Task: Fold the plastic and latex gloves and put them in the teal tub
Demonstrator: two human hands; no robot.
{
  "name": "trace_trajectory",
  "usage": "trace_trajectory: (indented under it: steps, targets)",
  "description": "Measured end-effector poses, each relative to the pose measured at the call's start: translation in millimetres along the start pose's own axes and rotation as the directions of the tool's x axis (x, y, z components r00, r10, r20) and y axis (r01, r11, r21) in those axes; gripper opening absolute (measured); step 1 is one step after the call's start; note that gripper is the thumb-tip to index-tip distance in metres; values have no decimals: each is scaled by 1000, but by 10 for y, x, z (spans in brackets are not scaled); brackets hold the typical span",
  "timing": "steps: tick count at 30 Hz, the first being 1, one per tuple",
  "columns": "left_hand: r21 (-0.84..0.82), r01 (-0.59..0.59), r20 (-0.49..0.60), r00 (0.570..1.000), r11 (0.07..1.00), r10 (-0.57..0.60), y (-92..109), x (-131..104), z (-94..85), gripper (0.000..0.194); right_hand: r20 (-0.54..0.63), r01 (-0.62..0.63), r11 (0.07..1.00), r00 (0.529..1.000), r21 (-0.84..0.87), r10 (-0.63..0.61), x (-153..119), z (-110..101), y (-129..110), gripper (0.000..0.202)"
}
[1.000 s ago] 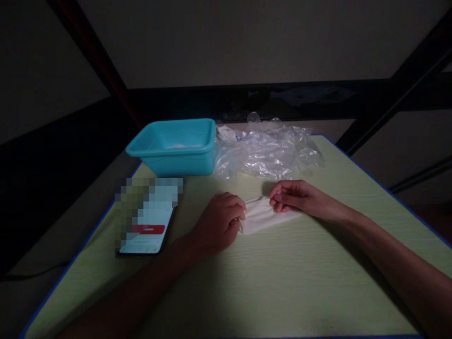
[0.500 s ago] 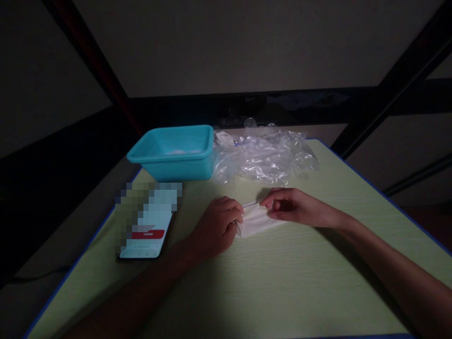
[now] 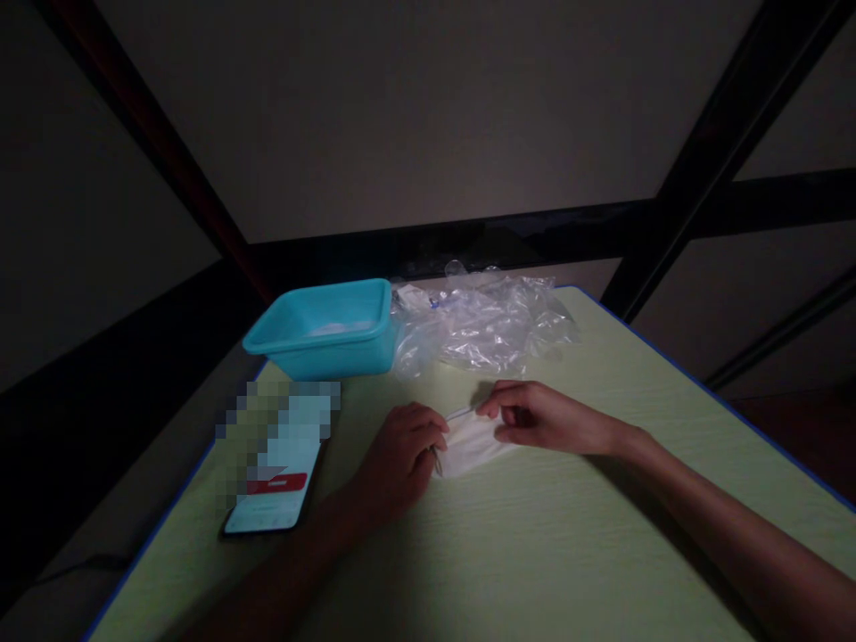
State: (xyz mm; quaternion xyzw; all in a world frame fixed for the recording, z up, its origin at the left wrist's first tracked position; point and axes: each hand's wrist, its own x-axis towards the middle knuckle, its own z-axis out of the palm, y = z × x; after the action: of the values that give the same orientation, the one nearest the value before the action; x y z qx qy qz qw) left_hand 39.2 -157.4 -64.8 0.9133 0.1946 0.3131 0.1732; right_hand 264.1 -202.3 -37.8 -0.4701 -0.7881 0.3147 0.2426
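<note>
A small white cloth-like piece lies on the pale green table, with a thin pale strip along its far edge. My left hand pinches its left end between thumb and fingers. Over its right part is my right hand, fingers curled, with the fingertips closed on the far edge near the strip. The piece looks thin and slightly creased; its right end is partly hidden under my right hand.
A turquoise basin stands at the back left, with something pale inside. Crumpled clear plastic bags lie right of it. A phone with a lit, partly blurred screen rests at the left. The table has a blue edge.
The view has tilted up and shifted slightly, so everything on the table appears lower. Both hands keep their hold on the white piece, with little visible change between them.
</note>
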Motion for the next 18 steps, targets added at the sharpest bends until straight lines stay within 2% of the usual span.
trace_trajectory:
  steps: [3,9,15,18]
  targets:
    - [29,-26,-12,1000,999,27,9,-8,-4,25,-7,-3,1000,1000,2,3,-5,1,15,16]
    - [1,-166,11,986,986,166,16,-31,-19,30,-46,-37,998,998,46,39,-1,6,27,16]
    - [35,-187,20,982,982,187,4,-39,-19,24,-120,-66,992,990,110,79,-1,16,9,11]
    - [53,-188,17,982,981,187,-5,-45,-18,25,-113,-60,988,991,140,76,-2,15,12,12]
